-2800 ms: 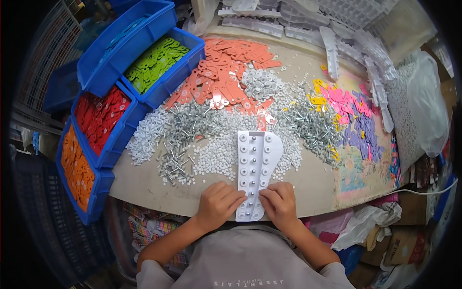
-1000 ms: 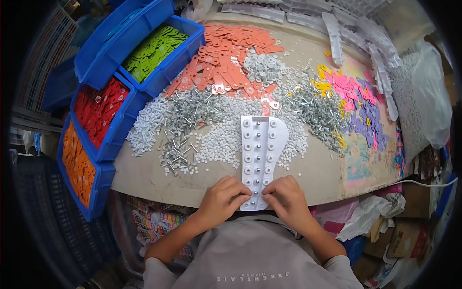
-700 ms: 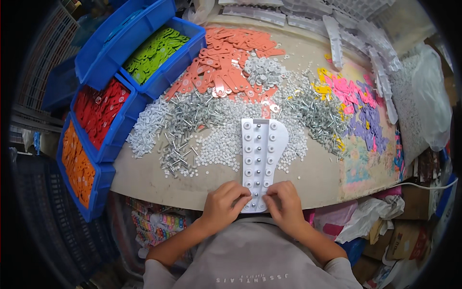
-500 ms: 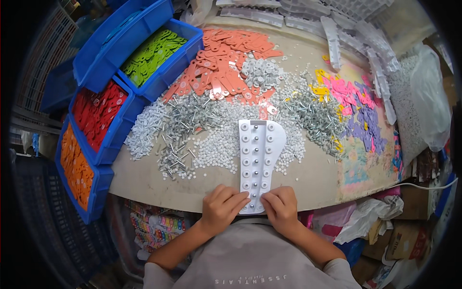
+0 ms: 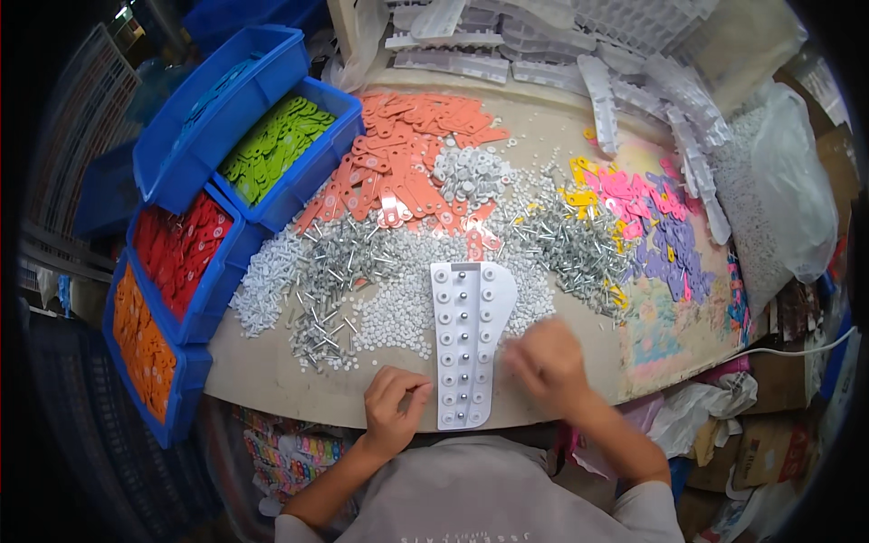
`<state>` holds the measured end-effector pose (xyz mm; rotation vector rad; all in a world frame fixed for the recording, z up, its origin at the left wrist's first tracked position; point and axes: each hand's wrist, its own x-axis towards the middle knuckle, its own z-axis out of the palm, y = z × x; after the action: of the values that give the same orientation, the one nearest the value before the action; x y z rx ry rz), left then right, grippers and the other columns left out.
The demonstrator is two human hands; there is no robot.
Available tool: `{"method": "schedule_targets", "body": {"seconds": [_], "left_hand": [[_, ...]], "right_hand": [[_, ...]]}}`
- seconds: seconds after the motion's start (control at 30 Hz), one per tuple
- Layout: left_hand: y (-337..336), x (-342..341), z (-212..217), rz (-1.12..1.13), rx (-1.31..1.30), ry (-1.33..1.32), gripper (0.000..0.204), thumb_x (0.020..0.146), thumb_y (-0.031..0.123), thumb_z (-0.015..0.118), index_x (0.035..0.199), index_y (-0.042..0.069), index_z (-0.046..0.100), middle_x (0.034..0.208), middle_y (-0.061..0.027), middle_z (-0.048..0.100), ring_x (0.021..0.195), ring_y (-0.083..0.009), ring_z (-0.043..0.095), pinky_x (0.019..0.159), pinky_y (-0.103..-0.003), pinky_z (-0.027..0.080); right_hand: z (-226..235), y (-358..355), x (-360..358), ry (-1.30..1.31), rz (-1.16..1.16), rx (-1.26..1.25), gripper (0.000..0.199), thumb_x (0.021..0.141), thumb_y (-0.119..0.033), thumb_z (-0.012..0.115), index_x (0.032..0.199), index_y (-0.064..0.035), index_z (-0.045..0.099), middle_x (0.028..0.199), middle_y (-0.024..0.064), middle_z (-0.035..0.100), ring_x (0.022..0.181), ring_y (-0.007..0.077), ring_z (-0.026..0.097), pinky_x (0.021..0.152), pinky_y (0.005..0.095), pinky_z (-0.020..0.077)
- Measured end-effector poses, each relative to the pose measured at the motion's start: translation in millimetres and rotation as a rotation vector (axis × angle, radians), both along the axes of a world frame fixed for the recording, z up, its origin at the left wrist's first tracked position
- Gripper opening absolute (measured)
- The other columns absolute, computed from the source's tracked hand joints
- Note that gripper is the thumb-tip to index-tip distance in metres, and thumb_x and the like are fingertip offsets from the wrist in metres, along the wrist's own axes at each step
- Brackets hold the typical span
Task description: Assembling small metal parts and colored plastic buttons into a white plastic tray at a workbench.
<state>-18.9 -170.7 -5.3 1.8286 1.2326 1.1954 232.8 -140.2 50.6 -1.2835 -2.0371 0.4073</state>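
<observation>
A white moulded tray (image 5: 464, 348) lies before me on the table, its right side swelling out at the far end. White washer-like rings sit in a row along each long side, and metal pins stand in a row down its middle channel. Just left of its near end is my left hand (image 5: 396, 409), fingers curled together; whether anything is in them is hidden. My right hand (image 5: 548, 366), smeared by motion, hovers right of the tray, near small white round pieces (image 5: 534, 306). Coral flat tags (image 5: 394, 172) and white rings (image 5: 471, 172) are heaped beyond the tray.
Metal pins lie in piles left (image 5: 348, 249) and right (image 5: 579, 244) of the tray. Blue bins (image 5: 348, 122) with green, red and orange tags stand left. Pink tags (image 5: 625, 195) and purple tags (image 5: 674, 249) lie right. More white trays (image 5: 453, 61) are stacked behind; a plastic sack (image 5: 787, 199) stands right.
My right hand has left the tray's near end and moved right and away from me. My left hand has drawn off the tray's left edge. The whole view has shifted slightly.
</observation>
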Motion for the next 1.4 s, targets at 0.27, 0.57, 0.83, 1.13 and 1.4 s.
{"method": "schedule_targets", "body": {"seconds": [0.27, 0.57, 0.83, 1.13, 1.4], "left_hand": [[1, 8, 3, 0.104, 0.009, 0.063, 0.013, 0.08, -0.005, 0.071, 0.091, 0.0, 0.066, 0.081, -0.0114, 0.064, 0.071, -0.0297, 0.06, 0.068, -0.04, 0.046], [3, 5, 2, 0.087, -0.024, 0.093, 0.009, 0.083, -0.004, 0.069, 0.092, -0.002, 0.066, 0.079, -0.0135, 0.062, 0.074, -0.0299, 0.059, 0.067, -0.038, 0.047], [10, 5, 5, 0.06, -0.04, 0.054, 0.009, 0.085, -0.002, 0.069, 0.093, -0.001, 0.067, 0.08, -0.0132, 0.062, 0.074, -0.0304, 0.059, 0.068, -0.038, 0.047], [8, 6, 5, 0.073, -0.044, 0.051, 0.009, 0.086, -0.001, 0.068, 0.095, -0.001, 0.067, 0.081, -0.0135, 0.063, 0.075, -0.031, 0.06, 0.069, -0.039, 0.047], [-5, 0, 13, 0.162, -0.176, -0.097, 0.018, 0.084, -0.003, 0.07, 0.102, 0.0, 0.066, 0.087, -0.0082, 0.067, 0.08, -0.0207, 0.062, 0.073, -0.031, 0.049]], "right_hand": [[-24, 241, 55, -0.192, -0.266, 0.195, 0.011, 0.089, -0.005, 0.064, 0.097, -0.003, 0.069, 0.094, 0.0153, 0.066, 0.094, 0.0354, 0.062, 0.084, 0.0451, 0.0487], [-66, 303, 60, -0.229, -0.413, -0.097, 0.008, 0.084, -0.008, 0.066, 0.09, -0.002, 0.064, 0.091, 0.0181, 0.067, 0.092, 0.0382, 0.063, 0.08, 0.046, 0.0506], [-50, 291, 35, -0.233, -0.232, 0.016, 0.01, 0.087, -0.006, 0.061, 0.096, -0.0053, 0.065, 0.088, 0.0168, 0.067, 0.091, 0.0379, 0.064, 0.079, 0.0443, 0.0516], [-41, 299, 38, -0.51, -0.047, 0.01, 0.014, 0.081, -0.003, 0.065, 0.095, -0.0057, 0.068, 0.091, 0.0154, 0.068, 0.093, 0.0357, 0.064, 0.079, 0.0455, 0.0517], [45, 141, -6, 0.1, -0.04, -0.167, 0.006, 0.088, -0.001, 0.064, 0.093, -0.0005, 0.062, 0.085, 0.0085, 0.064, 0.079, 0.02, 0.061, 0.074, 0.033, 0.048]]}}
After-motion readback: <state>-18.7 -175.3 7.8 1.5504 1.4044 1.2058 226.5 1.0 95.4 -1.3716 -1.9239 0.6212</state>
